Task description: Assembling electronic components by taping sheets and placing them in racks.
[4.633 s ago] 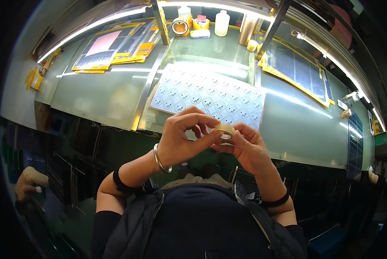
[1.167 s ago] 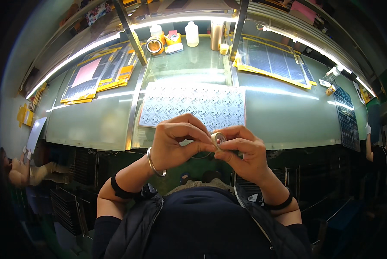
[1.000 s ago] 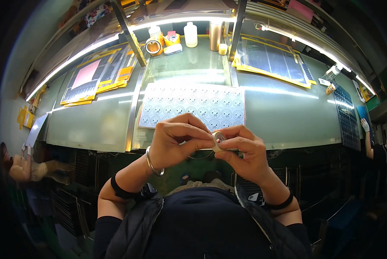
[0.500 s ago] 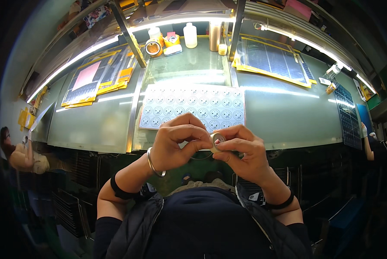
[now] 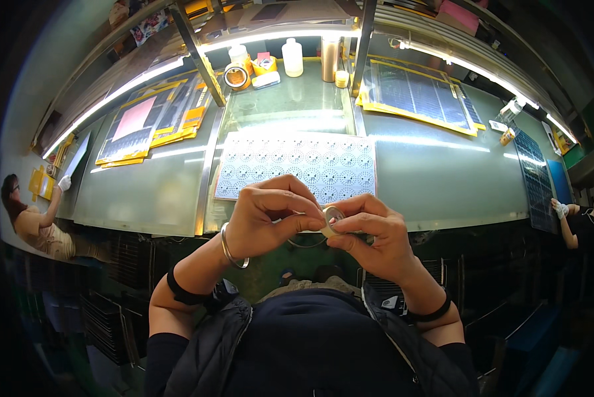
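A small pale roll of tape (image 5: 328, 229) is held up in front of my chest, just off the near edge of the workbench. My right hand (image 5: 380, 238) grips it between thumb and fingers, with a fingertip at the hole of the roll. Thumb and forefinger of my left hand (image 5: 267, 215) are pinched together at the roll's left rim; whether they hold the tape's end is too small to tell. Beyond both hands lies a white panel (image 5: 297, 155) with a dark repeating pattern, flat on the bench, its near edge partly hidden by my fingers.
Yellow-edged dark sheets lie in a left stack (image 5: 138, 126) and a right stack (image 5: 419, 92). Tape rolls (image 5: 236, 77), a white bottle (image 5: 292, 58) and a copper-coloured flask (image 5: 331, 58) stand at the back. Metal posts rise beside them. One co-worker (image 5: 39, 221) is at far left, another (image 5: 582, 221) at far right.
The tape roll has tilted slightly between my hands, which stay in nearly the same place. At left, the co-worker's gloved hand has risen with a sheet; the right co-worker's gloved hands now touch a dark panel.
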The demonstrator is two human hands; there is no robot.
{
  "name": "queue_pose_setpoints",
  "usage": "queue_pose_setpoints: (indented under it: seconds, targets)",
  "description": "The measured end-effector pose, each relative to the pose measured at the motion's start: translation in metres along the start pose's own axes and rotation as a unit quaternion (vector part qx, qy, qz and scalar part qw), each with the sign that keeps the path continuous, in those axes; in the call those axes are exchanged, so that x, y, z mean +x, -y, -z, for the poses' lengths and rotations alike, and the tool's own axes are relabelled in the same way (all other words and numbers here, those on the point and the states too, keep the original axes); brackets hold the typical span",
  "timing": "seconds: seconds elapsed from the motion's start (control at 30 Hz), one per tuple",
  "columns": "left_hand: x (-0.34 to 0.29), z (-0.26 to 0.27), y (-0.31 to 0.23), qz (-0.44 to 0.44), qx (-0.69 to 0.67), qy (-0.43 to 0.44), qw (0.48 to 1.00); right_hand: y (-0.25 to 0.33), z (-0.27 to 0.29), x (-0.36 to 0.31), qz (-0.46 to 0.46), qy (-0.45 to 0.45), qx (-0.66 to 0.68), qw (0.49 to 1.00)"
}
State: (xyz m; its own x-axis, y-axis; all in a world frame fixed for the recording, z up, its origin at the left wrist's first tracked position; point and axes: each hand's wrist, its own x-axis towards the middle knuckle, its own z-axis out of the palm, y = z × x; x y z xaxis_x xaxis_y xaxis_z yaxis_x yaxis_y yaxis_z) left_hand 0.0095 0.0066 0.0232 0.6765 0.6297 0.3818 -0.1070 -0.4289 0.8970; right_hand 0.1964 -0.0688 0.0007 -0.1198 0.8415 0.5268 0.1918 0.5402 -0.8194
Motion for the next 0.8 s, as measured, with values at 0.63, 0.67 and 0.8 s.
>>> queue_pose_setpoints:
  seconds: [0.63,0.67,0.8]
  targets:
    - [-0.002,-0.002,0.002,-0.233,0.307,0.023,0.923,-0.004,0.0,0.0,-0.033,0.033,0.038,0.998]
    - [-0.005,-0.004,0.005,-0.235,0.307,0.024,0.922,-0.007,-0.001,0.0,-0.032,0.031,0.037,0.998]
    - [-0.004,-0.008,0.003,-0.219,0.237,-0.098,0.941,-0.015,-0.003,0.001,-0.1,-0.043,0.135,0.985]
